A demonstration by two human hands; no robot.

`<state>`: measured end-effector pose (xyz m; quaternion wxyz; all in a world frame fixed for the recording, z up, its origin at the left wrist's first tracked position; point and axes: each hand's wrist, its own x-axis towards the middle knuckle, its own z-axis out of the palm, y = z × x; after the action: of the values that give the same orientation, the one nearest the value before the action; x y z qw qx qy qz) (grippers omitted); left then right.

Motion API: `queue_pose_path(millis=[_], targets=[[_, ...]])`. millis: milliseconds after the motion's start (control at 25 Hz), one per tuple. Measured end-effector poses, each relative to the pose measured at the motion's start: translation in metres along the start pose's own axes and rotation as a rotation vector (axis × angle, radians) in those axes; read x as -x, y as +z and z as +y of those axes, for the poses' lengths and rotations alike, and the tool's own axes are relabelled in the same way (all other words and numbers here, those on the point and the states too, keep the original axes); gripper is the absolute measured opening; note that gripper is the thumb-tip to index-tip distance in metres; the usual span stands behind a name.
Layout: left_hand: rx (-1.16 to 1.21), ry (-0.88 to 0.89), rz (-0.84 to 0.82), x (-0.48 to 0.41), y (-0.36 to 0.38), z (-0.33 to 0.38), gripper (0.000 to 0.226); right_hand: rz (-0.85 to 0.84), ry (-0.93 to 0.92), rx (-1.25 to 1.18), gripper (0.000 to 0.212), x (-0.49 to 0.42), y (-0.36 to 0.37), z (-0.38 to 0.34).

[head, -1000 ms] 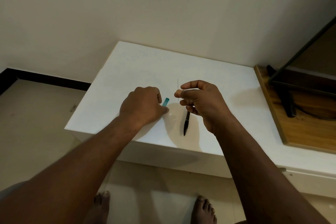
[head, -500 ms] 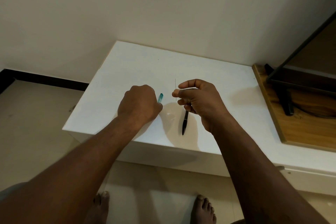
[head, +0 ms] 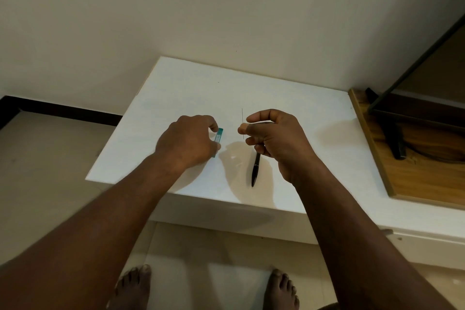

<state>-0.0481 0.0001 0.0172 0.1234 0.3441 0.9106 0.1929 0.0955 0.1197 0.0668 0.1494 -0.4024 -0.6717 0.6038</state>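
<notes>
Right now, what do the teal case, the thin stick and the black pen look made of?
The teal case looks like plastic with a pale label. The thin stick is dark, straight and hair-fine: perhaps pencil lead or wire, too fine to tell. The black pen has a slight sheen, probably plastic.

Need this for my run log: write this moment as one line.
left hand holds teal case | right hand pinches thin stick | black pen lies on white table

Bare left grip (head: 187, 141) and bare right grip (head: 276, 138); left forearm (head: 113, 214) and right forearm (head: 339, 221) uncovered along all their visible length. 2 bare feet (head: 133, 287), toes uncovered.
</notes>
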Motion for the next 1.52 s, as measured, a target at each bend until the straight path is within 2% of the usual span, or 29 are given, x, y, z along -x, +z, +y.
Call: queue_pose_path(millis=[120, 200, 360, 840, 1040, 1280, 1400, 1520], targets=[[-0.024, 0.052, -0.110, -0.004, -0.004, -0.007, 0.066, 0.001, -0.001, 0.002, 0.019, 0.000, 0.000, 0.000], [-0.072, 0.085, -0.141, -0.004, -0.004, -0.008, 0.072, 0.001, -0.001, 0.004, 0.019, 0.000, 0.000, 0.000], [-0.164, 0.130, -0.109, 0.000, 0.001, -0.006, 0.070, 0.002, -0.003, -0.001, 0.020, 0.000, -0.001, 0.000], [-0.129, 0.151, -0.111, 0.000, 0.000, -0.003, 0.067, 0.003, -0.007, -0.001, 0.020, 0.001, -0.003, 0.000], [-0.051, 0.183, 0.013, 0.000, 0.002, -0.002, 0.065, 0.009, -0.013, -0.036, 0.020, 0.000, -0.008, -0.004], [0.023, 0.283, 0.148, 0.011, 0.012, 0.018, 0.050, 0.058, -0.049, -0.094, 0.021, -0.005, -0.031, -0.011], [0.060, 0.297, 0.122, 0.017, 0.024, 0.037, 0.046, 0.093, -0.048, -0.123, 0.025, -0.005, -0.042, -0.011], [0.069, 0.265, 0.081, 0.019, 0.039, 0.056, 0.052, 0.094, -0.047, -0.135, 0.024, -0.004, -0.050, -0.011]])
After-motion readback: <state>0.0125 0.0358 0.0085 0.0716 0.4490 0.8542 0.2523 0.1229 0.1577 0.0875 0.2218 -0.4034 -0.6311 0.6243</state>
